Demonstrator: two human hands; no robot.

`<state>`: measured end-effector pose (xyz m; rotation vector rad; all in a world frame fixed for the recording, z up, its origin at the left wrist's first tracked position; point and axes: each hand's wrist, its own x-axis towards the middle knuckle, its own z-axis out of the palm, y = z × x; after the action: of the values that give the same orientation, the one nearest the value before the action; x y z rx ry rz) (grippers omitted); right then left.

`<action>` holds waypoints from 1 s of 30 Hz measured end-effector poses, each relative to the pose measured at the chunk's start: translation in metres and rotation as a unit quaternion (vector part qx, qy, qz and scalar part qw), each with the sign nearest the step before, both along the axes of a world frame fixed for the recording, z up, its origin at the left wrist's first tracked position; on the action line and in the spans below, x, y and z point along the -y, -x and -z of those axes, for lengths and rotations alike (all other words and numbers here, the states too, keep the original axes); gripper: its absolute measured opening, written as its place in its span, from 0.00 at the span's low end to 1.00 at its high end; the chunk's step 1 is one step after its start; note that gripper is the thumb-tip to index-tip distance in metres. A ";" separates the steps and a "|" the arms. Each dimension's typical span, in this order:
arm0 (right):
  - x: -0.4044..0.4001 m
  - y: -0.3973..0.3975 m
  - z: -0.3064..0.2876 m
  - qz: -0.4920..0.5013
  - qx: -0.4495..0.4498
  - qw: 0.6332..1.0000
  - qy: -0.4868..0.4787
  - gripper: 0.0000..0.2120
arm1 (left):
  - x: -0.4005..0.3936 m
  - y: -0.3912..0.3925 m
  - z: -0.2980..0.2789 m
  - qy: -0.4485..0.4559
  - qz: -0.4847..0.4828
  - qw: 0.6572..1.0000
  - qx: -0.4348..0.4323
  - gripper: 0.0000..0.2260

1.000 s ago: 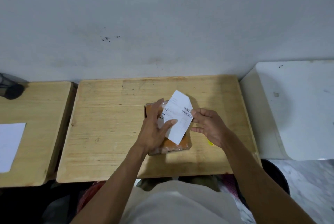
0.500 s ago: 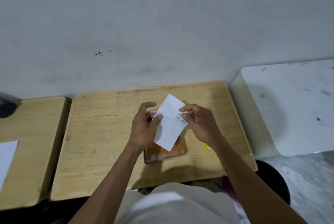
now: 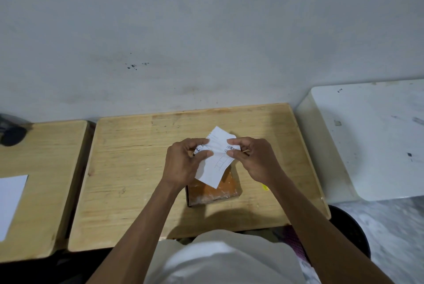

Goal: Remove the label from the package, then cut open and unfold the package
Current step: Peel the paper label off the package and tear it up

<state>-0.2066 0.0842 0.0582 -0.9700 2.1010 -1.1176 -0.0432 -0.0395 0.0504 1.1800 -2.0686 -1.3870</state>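
The label (image 3: 215,162) and both hands hide most of the package (image 3: 215,192).

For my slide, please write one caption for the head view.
Both hands, left hand and right hand, hold the white label above the orange package.

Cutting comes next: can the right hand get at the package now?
Probably not yet. The right hand and left hand both pinch the label, which hangs over the package.
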 end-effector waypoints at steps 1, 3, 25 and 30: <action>0.001 -0.001 0.000 -0.003 -0.014 1.000 0.001 0.13 | 0.000 0.000 0.000 0.006 -0.004 1.000 0.003 0.10; 0.003 -0.002 -0.001 -0.007 -0.031 0.999 0.006 0.11 | -0.001 0.001 -0.001 0.010 -0.016 1.000 0.004 0.09; 0.011 -0.001 0.001 -0.088 -0.236 0.968 0.009 0.05 | 0.000 0.007 -0.012 -0.009 -0.041 0.999 -0.003 0.05; 0.017 -0.001 -0.001 -0.080 -0.240 0.968 0.003 0.05 | 0.005 0.006 -0.016 -0.007 -0.026 1.000 -0.009 0.04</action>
<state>-0.2057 0.0671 0.0589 -1.5047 2.3302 -0.8697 -0.0496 -0.0446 0.0663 1.2143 -2.0044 -1.3858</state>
